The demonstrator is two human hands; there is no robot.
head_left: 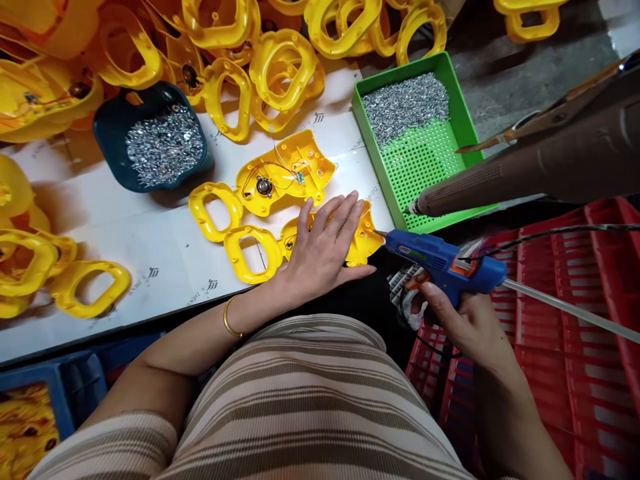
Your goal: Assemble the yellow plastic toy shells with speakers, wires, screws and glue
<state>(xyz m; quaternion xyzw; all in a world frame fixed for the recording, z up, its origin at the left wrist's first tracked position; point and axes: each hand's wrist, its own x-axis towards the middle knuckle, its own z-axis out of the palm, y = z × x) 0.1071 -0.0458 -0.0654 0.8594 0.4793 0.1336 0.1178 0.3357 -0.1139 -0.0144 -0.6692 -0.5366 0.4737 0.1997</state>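
Observation:
My right hand (463, 317) is wrapped around the handle of a blue glue gun (430, 257), a pale glue stick (565, 307) jutting from its back. The nozzle points left, close to the right end of a yellow plastic shell half (367, 240). My left hand (327, 240) lies over that shell with its fingers stretched out, hiding much of it; the shell's loop-shaped end (253, 275) shows to the left. Just behind it, a second yellow shell half (285, 175) lies with its inside up, showing a black round speaker (264, 187), thin wires and a small circuit board.
A dark green bin (107, 143) of small screws stands at the back left, and a green tray (360, 110) with screws at the back right. A brown powered screwdriver (465, 183) hangs over that tray. Yellow shells (285, 67) pile up behind; red crates (545, 280) stand right.

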